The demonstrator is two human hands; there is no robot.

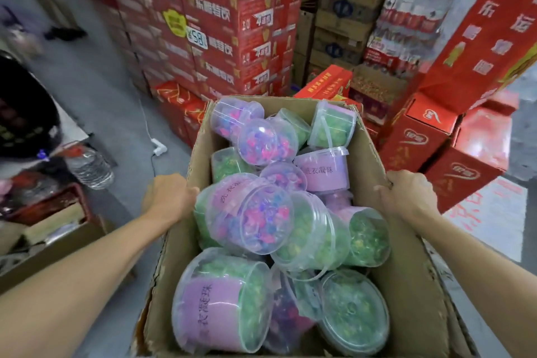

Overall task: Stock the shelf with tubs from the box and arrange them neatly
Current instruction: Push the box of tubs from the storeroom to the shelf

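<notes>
Right now I have both hands on the cardboard box, one at each side wall. My left hand grips the left rim with the fingers curled over the edge toward the inside; my right hand does the same on the right rim, fingers hooked over the cardboard. The box is open at the top and packed with clear plastic tubs lying jumbled at all angles — some on their sides, some lid-up. Several hold green beads, others pink and purple ones, and a few carry a lilac label with printed characters. Thin clear handles loop over some of them. Beyond the box stand stacks of red cartons and, further right, brown cartons. A large water bottle lies on the grey floor to the left — near it a white power strip with its cable. No shelf shows from my view.
</notes>
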